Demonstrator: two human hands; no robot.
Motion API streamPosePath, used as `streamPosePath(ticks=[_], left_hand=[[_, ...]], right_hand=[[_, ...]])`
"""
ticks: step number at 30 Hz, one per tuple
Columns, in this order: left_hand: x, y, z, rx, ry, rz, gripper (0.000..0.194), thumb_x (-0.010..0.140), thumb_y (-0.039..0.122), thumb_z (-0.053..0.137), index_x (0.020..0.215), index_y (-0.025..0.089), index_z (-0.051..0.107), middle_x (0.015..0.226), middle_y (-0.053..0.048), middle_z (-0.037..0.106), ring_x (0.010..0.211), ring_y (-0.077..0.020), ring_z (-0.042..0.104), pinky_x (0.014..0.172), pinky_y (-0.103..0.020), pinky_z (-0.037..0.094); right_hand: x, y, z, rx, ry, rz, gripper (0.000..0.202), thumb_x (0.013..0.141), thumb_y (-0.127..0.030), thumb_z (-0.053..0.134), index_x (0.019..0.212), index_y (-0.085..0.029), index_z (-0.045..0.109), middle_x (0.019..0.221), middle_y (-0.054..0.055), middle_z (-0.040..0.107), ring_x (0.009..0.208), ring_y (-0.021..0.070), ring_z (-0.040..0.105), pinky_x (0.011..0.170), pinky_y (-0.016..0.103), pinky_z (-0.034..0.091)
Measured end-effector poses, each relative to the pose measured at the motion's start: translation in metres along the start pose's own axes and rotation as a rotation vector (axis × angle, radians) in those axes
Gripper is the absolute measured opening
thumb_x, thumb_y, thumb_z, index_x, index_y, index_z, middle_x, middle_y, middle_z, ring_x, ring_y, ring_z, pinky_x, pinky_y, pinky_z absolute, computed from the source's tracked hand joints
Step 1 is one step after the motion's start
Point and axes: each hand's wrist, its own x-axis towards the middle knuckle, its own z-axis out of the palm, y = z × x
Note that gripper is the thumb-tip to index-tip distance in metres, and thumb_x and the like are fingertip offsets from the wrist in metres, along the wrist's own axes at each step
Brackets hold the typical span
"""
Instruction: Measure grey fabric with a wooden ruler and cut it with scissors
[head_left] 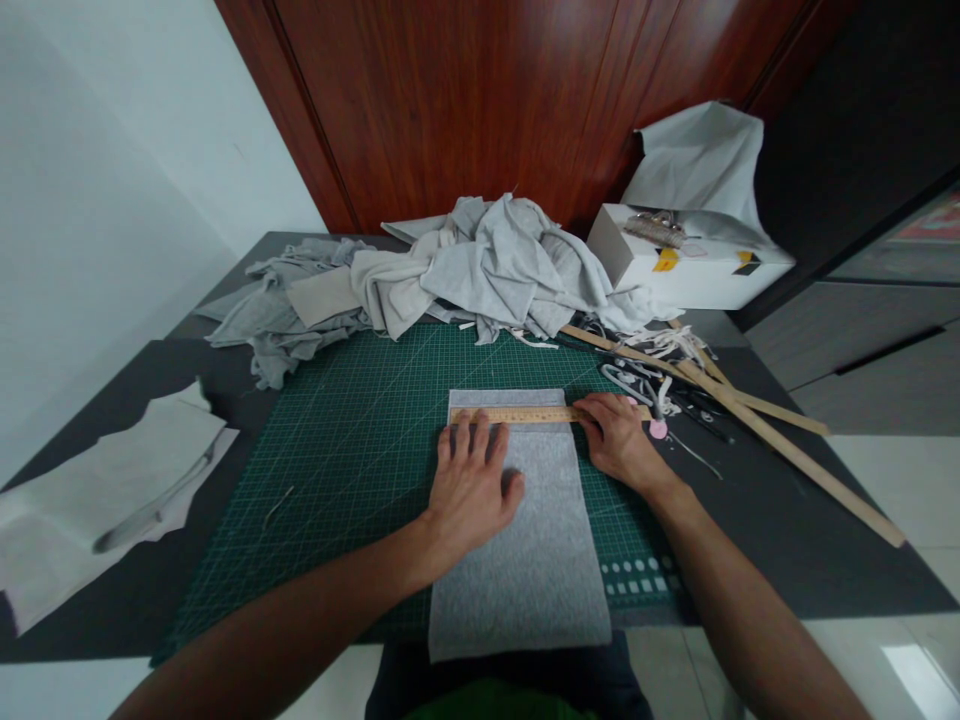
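A rectangle of heathered grey fabric (529,570) lies lengthwise before me, its near end hanging slightly over the table edge. Across its far part rests a wooden ruler (538,414), parallel to the fabric's far edge. My left hand (472,490) is laid flat on the fabric with fingers spread, the fingertips touching the ruler's left part. The fingers of my right hand (619,438) are closed around the ruler's right end, just past the fabric's right edge. Beneath the fabric is a green gridded cutting mat (337,450).
Crumpled grey cloths (510,260) are heaped along the back. A white box (712,280) stands at the back right. Cords and long wooden strips (795,450) lie on the right. Scissors (154,505) lie on pale fabric (97,480) at left.
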Motion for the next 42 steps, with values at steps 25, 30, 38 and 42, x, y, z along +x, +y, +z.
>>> streamPosePath(ticks=[25, 30, 38, 42], left_hand=[[0.019, -0.005, -0.01, 0.014, 0.006, 0.04, 0.055, 0.096, 0.042, 0.054, 0.148, 0.022, 0.058, 0.143, -0.017, 0.056, 0.136, -0.0425, 0.044, 0.121, -0.067, 0.026], [0.021, -0.005, -0.009, 0.016, 0.005, 0.043, 0.052, 0.096, 0.039, 0.054, 0.145, 0.022, 0.06, 0.141, -0.016, 0.057, 0.135, -0.0406, 0.044, 0.122, -0.066, 0.025], [0.025, -0.006, -0.012, 0.055, 0.009, 0.064, 0.05, 0.097, 0.037, 0.053, 0.143, 0.021, 0.062, 0.137, -0.017, 0.057, 0.128, -0.0395, 0.048, 0.115, -0.061, 0.035], [0.025, -0.005, -0.011, 0.052, 0.015, 0.064, 0.049, 0.097, 0.036, 0.053, 0.143, 0.02, 0.062, 0.135, -0.017, 0.058, 0.127, -0.039, 0.049, 0.113, -0.059, 0.037]], right_hand=[[0.003, 0.003, -0.002, 0.066, -0.004, 0.036, 0.024, 0.099, -0.025, 0.056, 0.113, -0.022, 0.074, 0.115, 0.013, 0.074, 0.108, 0.0312, 0.064, 0.099, 0.052, 0.047], [0.005, 0.031, -0.02, 0.041, 0.108, 0.091, 0.026, 0.093, -0.027, 0.058, 0.113, -0.019, 0.074, 0.114, 0.014, 0.074, 0.109, 0.0318, 0.066, 0.1, 0.05, 0.05], [-0.001, 0.072, -0.029, -0.132, 0.039, 0.486, 0.028, 0.089, -0.04, 0.063, 0.097, -0.018, 0.078, 0.101, 0.015, 0.076, 0.102, 0.0339, 0.067, 0.097, 0.049, 0.049], [0.003, 0.063, -0.029, -0.129, 0.014, 0.563, 0.026, 0.089, -0.039, 0.063, 0.097, -0.02, 0.079, 0.1, 0.013, 0.077, 0.101, 0.0332, 0.068, 0.096, 0.048, 0.05]])
